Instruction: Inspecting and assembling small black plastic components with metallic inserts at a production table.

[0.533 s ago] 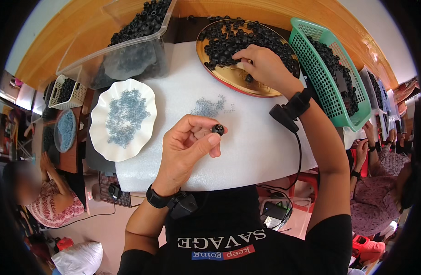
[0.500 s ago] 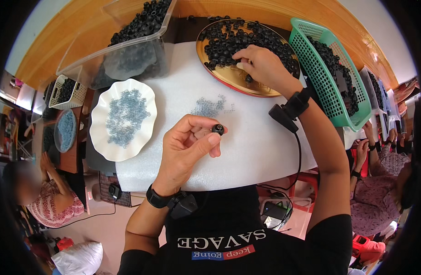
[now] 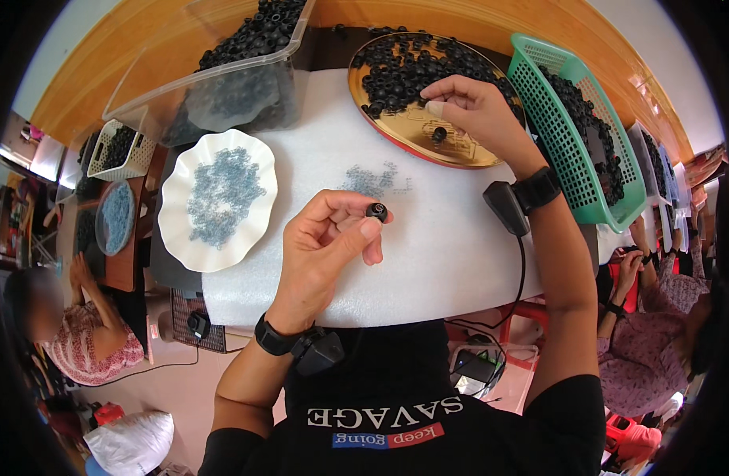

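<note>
My left hand (image 3: 321, 250) pinches a small black round part (image 3: 376, 211) between thumb and fingertips, above the white foam sheet (image 3: 428, 254). A pale ring shape shows on the part's upturned face. My right hand (image 3: 479, 111) is over the gold tray (image 3: 400, 136), thumb and forefinger drawn together at the edge of a pile of black ring-like parts (image 3: 396, 79). Whatever lies between those fingertips is too small to make out. One loose black part (image 3: 439, 134) sits on the tray below this hand. Beyond my left hand, small clear bluish pieces (image 3: 368, 179) lie scattered on the foam.
On the left, a white wavy-edged plate (image 3: 174, 226) holds more bluish pieces. Behind it stands a clear plastic bin (image 3: 297, 47) of black parts. A green basket (image 3: 543, 131) borders the tray on the right. A cable (image 3: 523, 278) hangs from my right wrist device. Other people sit at both sides.
My right hand has shifted slightly right over the tray, uncovering more of the loose black part. The left hand keeps its pinch almost in place. The view has moved a little.
</note>
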Demonstrator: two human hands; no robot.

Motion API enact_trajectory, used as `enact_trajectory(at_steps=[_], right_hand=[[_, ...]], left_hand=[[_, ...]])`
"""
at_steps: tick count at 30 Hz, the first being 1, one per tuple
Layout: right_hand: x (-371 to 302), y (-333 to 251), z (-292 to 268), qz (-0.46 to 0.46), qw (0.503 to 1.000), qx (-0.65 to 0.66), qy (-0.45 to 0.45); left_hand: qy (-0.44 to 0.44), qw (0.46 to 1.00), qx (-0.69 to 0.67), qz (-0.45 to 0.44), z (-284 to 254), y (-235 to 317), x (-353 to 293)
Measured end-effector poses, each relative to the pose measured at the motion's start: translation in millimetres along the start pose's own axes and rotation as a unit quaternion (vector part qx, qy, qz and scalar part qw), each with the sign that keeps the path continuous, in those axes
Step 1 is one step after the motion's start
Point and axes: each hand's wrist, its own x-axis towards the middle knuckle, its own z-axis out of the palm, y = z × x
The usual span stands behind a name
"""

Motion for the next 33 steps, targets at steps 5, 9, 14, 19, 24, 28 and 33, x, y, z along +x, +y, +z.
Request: enact_trajectory(at_steps=[5,9,14,19,24,28,33], right_hand=[[-15,-16,8,-0.011,0.985,0.154,-0.073],[-29,-37,21,-0.037,0.964,0.220,-0.142],[-44,-48,35,-0.056,0.953,0.237,-0.181],[-50,-51,46,-0.085,0.953,0.224,-0.186],[-50,-50,49,-0.099,0.954,0.226,-0.171],[-51,-44,53,-0.093,0.951,0.251,-0.157],[-53,-43,58,-0.089,0.950,0.256,-0.154]], left_hand=[[0.016,1.000,0.001,0.010,1,2,0],[0.020,0.999,-0.008,0.031,-2,1,0],[0.019,0.997,-0.016,0.074,0,4,1],[0.012,0.994,-0.032,0.106,-3,3,0],[0.008,0.994,-0.026,0.109,-4,2,-1],[0.010,0.993,-0.025,0.115,-3,2,-1],[0.010,0.993,-0.010,0.119,-3,0,-1]])
